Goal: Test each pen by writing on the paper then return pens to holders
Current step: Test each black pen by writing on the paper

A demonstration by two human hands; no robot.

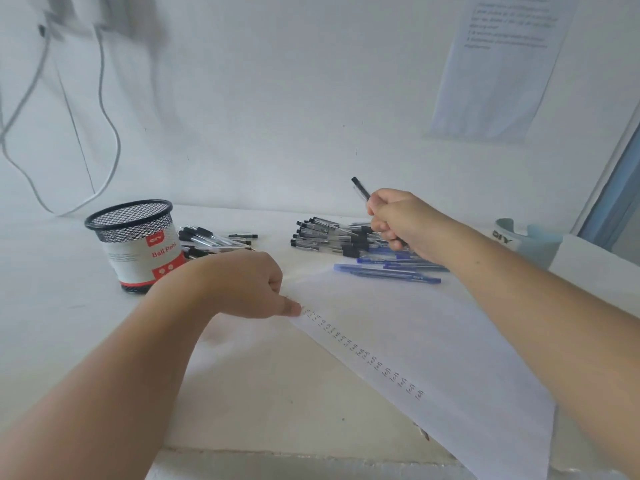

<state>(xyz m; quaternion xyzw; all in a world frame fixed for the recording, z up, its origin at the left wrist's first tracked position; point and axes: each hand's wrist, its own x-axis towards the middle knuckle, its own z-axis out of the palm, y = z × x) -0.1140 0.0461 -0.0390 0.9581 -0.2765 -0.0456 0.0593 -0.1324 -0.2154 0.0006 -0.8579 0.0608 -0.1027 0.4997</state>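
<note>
1. Head view – the right hand (398, 220) is up at about 1 o'clock from the middle of the white table (69, 271). Its fingers are wrapped round a black pen (360, 189), which it holds clear of the surface with the free end tilted toward 11 o'clock.
2. The left hand (249, 285) sits near the centre with fingers curled under, one fingertip pressing on the far corner of the paper (450, 341).
3. The paper runs from that corner toward 5 o'clock – a row of small written marks follows its left edge.
4. Below the right hand lies a heap of black pens (329, 235), with blue pens (388, 270) just at its 6 o'clock.
5. A black mesh holder (138, 244) stands upright at 10 o'clock, with more black pens (207, 237) beside it.
6. A pale blue holder (526, 242) is at 3 o'clock.
</note>
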